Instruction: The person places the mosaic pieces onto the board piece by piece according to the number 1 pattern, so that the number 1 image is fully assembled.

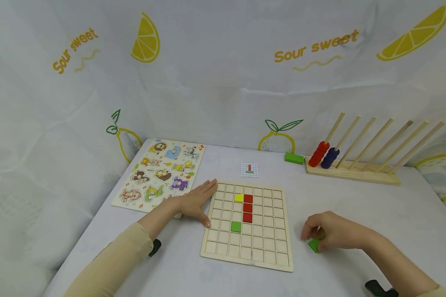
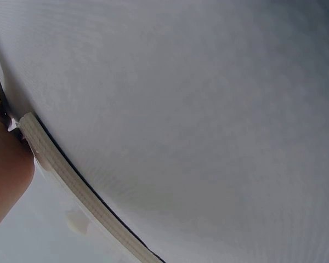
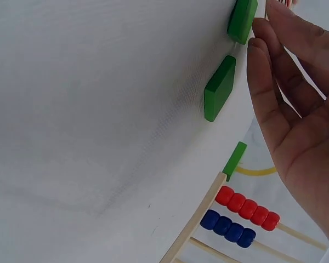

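My left hand (image 1: 195, 202) lies spread along the left edge of a wooden grid board (image 1: 267, 255), thumb and fingertips right at its rim. Three red square tiles (image 1: 247, 208) form a column on the grid. Beside the top one is a yellow tile (image 1: 239, 198), and a green square (image 1: 236, 227) sits lower left. Right of the board, my right hand (image 1: 332, 231) pinches a green square tile (image 1: 314, 245) low over the table between thumb and fingers. A second green tile (image 3: 219, 90) lies under the palm. In the left wrist view, my left hand (image 2: 8, 170) shows only partly.
An animal puzzle board (image 1: 160, 173) lies left of the grid. Behind it is a small pattern card (image 1: 250, 170). At the back right stand a green block (image 1: 294, 158) and a peg rack (image 1: 353, 175) with red beads (image 1: 319, 154) and blue beads (image 1: 330, 158).
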A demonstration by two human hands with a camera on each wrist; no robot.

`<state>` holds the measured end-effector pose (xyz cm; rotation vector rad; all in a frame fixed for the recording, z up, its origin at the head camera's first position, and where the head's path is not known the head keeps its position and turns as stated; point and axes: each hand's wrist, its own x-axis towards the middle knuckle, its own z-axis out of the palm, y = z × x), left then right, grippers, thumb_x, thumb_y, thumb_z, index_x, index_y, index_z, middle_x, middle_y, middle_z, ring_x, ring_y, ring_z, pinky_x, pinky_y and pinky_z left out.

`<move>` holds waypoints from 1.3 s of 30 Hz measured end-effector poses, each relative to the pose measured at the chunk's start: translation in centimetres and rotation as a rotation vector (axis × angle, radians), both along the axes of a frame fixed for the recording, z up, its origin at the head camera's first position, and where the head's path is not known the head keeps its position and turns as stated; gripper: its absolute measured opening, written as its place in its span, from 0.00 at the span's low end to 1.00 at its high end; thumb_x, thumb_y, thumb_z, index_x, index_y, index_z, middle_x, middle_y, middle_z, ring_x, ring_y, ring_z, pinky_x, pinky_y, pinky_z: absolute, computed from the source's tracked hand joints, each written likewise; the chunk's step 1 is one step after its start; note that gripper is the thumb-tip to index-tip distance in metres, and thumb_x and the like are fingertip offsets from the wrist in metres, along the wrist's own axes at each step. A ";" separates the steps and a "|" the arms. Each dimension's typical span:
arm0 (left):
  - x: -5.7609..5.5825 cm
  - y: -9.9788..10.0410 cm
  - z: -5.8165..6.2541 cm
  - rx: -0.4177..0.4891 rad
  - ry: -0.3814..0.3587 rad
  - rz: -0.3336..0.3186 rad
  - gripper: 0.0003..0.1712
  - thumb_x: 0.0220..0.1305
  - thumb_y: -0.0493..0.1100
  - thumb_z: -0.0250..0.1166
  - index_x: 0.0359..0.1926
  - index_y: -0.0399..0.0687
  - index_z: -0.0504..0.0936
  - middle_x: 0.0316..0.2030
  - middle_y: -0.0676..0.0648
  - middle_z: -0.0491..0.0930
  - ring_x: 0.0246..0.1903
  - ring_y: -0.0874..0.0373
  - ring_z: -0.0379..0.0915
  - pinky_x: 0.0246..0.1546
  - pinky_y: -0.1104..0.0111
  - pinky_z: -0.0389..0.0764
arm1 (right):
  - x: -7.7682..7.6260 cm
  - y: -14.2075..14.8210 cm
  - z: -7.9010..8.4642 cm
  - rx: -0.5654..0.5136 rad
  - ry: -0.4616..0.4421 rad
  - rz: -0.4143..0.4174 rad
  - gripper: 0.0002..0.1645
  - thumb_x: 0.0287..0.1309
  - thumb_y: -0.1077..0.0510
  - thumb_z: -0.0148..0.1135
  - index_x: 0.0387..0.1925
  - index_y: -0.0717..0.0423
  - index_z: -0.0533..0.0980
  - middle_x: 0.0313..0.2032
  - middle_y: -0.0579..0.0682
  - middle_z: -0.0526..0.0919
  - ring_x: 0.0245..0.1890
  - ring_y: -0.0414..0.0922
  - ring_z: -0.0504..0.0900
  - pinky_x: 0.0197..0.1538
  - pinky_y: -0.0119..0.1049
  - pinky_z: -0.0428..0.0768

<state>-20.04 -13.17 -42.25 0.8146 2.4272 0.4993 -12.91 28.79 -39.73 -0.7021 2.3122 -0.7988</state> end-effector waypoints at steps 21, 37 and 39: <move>-0.1 -0.2 -0.4 0.011 0.005 -0.005 0.74 0.47 0.57 0.77 0.79 0.40 0.36 0.80 0.43 0.27 0.80 0.45 0.21 0.81 0.49 0.38 | 0.3 -1.2 -0.3 0.050 0.064 0.040 0.26 0.36 0.73 0.71 0.33 0.40 0.79 0.30 0.37 0.78 0.32 0.30 0.72 0.34 0.26 0.75; -0.3 -0.1 -0.5 0.008 -0.001 0.002 0.74 0.46 0.58 0.78 0.79 0.42 0.35 0.80 0.45 0.27 0.80 0.47 0.21 0.81 0.51 0.37 | 0.1 -1.5 -0.3 0.059 0.081 0.032 0.24 0.38 0.73 0.72 0.31 0.42 0.79 0.29 0.38 0.77 0.30 0.31 0.72 0.32 0.26 0.75; -0.3 -0.2 -0.9 0.014 0.004 0.001 0.74 0.46 0.58 0.78 0.79 0.42 0.35 0.80 0.45 0.27 0.80 0.47 0.20 0.81 0.52 0.37 | 0.1 -1.6 -0.3 0.059 0.087 0.035 0.24 0.38 0.73 0.72 0.31 0.42 0.79 0.29 0.38 0.77 0.30 0.31 0.71 0.32 0.26 0.75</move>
